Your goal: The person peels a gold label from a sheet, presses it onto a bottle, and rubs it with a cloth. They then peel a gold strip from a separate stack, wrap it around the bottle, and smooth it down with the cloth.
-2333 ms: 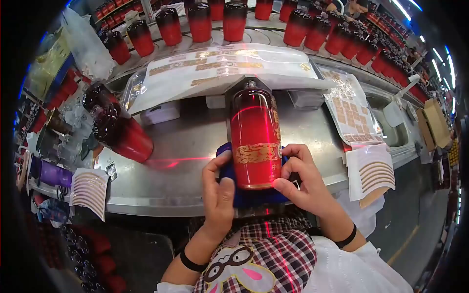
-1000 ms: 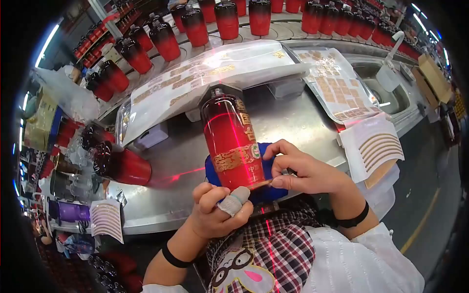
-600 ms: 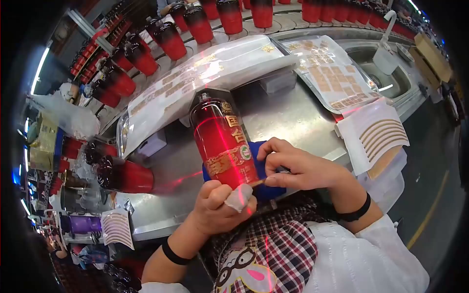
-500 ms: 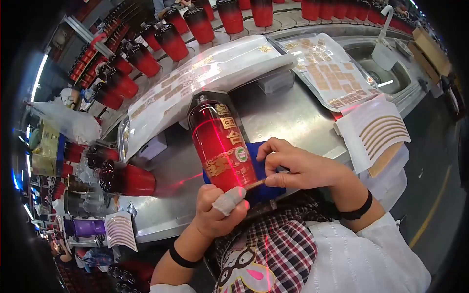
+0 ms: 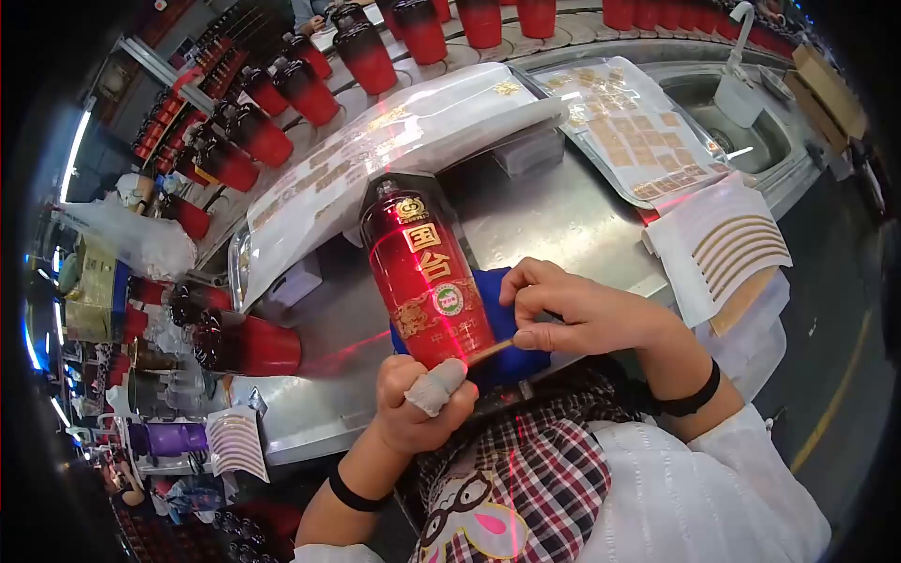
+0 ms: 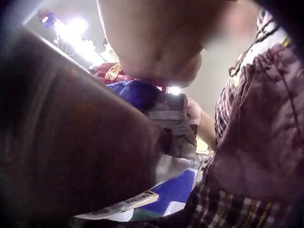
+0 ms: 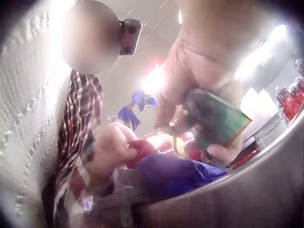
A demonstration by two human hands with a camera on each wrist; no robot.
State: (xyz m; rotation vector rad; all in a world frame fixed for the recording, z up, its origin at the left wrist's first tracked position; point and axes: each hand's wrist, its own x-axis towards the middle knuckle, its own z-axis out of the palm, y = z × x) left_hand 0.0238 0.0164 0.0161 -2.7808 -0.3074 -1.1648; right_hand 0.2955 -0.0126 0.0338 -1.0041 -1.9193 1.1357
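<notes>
The left of the hands covers part of the base of the red bottle.

A factory workshop (bottles line a conveyor).

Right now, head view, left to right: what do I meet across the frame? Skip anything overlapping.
Left-side red-and-black bottle → gold-lettered bottle → right hand → right-side sheet of curved strips → cardboard box.

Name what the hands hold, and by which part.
Right hand: thin golden strip pinched by one end, and flat greenish rectangular piece, apparently gripped by one edge. Left hand: cannot tell.
</notes>
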